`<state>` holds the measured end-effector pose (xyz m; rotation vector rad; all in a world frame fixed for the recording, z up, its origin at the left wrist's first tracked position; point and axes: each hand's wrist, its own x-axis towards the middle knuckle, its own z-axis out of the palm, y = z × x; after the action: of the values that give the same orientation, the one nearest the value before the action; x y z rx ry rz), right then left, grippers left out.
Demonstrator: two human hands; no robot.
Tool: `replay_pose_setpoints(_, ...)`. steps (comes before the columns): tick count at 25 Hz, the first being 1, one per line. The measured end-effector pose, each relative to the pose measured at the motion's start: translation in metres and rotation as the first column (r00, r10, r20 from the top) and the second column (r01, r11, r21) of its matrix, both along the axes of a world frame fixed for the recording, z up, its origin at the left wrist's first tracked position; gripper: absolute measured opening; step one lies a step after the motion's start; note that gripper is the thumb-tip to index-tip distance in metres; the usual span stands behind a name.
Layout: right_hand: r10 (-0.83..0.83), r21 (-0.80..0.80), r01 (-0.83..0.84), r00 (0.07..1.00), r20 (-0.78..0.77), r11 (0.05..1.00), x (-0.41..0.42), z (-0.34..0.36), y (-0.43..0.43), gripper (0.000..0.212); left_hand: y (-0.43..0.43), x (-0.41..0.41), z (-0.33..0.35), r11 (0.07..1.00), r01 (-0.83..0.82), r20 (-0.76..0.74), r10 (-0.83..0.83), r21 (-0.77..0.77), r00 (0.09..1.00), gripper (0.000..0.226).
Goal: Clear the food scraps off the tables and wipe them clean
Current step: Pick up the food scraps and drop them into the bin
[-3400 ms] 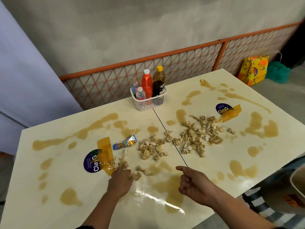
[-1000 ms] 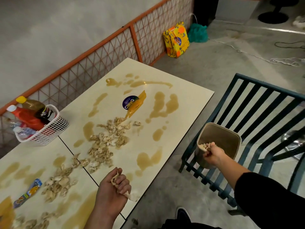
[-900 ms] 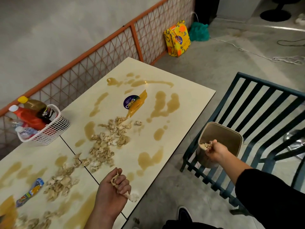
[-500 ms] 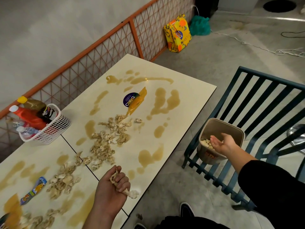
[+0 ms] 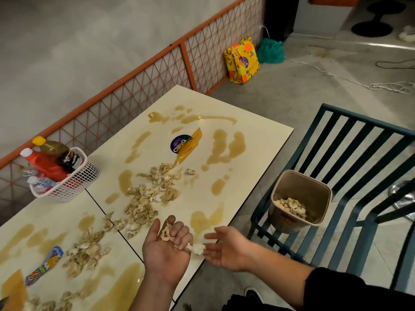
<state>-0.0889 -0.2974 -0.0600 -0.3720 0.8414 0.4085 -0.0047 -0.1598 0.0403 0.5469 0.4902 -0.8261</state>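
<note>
Dim, even light — soft focus, edges bowed.

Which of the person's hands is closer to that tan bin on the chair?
The right hand, open and empty, lies just left of the bin. The left hand, curled around scraps, sits farther away over the table edge.

A grey plaster wall [image 5: 78, 41] rises behind an orange mesh railing [image 5: 157, 70]; grey concrete floor [image 5: 303, 90], dark slatted metal chair [image 5: 359, 176].
</note>
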Motion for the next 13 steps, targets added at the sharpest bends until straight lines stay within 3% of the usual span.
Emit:
replay_pose_setpoints(4, 0.06, 0.137, -0.077, 0.99, 0.125, 0.988, 0.021, 0.033, 0.046, 0.052, 0.003, -0.004, 0.003, 0.992, -0.127, 0.056, 0.127, -0.005, 0.99, 0.019)
replay_pose_setpoints(8, -0.016, 0.184, -0.013, 0.988, 0.153, 0.983, 0.038, 0.061, 0.067, 0.06, 0.02, -0.003, 0.007, 0.951, -0.2, 0.378, 0.1, 0.235, 0.92, 0.019)
replay_pose_setpoints(11, -0.045, 0.146, 0.019, 0.983, 0.176, 0.989, 0.046, 0.072, 0.08, 0.059, 0.042, -0.002, 0.009, 0.821, -0.264, 0.683, -0.195, 0.506, 0.704, 0.026)
replay_pose_setpoints(13, -0.043, 0.134, 0.018, 0.981, 0.188, 0.991, 0.054, 0.08, 0.095, 0.052, 0.063, 0.006, 0.006, 0.718, -0.322, 0.743, -0.395, 0.617, 0.541, 0.025)
